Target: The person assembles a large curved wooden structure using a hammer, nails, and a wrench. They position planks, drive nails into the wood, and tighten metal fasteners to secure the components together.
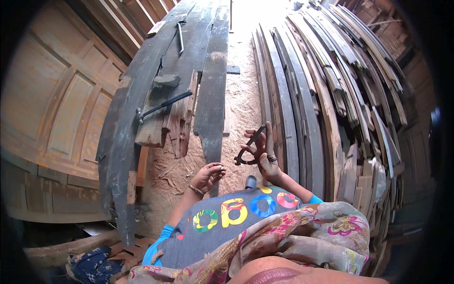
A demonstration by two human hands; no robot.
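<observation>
My right hand grips a pair of dark metal pincers, its handles spread apart and its jaws toward the left. My left hand is closed in a pinch just left of the pincers' jaws and apart from them. What its fingertips hold, if anything, is too small to make out. Ahead to the left, a hammer with a dark handle lies across weathered planks. A short bent metal bar rests farther back on the same planks.
A grey block sits on the planks behind the hammer. Long boards are stacked along the right side. Panelled wooden doors lean at the left. Sawdust covers the floor between the plank stacks. Dark blue cloth lies lower left.
</observation>
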